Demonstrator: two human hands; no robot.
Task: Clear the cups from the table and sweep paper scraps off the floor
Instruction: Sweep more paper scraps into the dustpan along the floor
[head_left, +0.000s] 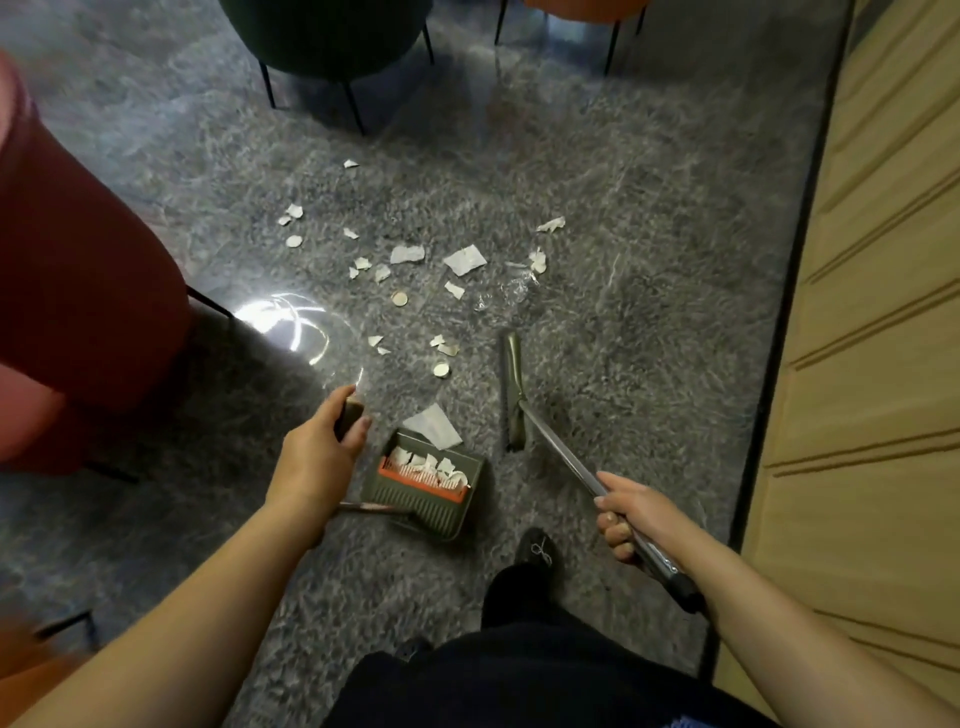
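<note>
Paper scraps (465, 260) lie scattered over the grey marbled floor (649, 270), most of them at twelve o'clock from the person, with one larger white piece (434, 426) just at the mouth of the dustpan (431, 493). More torn scraps (431, 464) sit inside the green pan against its orange comb. The left hand (319, 452) is clenched around the dustpan's upright handle (349, 415) at ten o'clock. The right hand (631, 512) grasps the broom's metal shaft (561, 452) at two o'clock; the broom head (513, 389) seems to rest on the floor just right of the pan. A red chair (78, 270) stands at nine o'clock.
</note>
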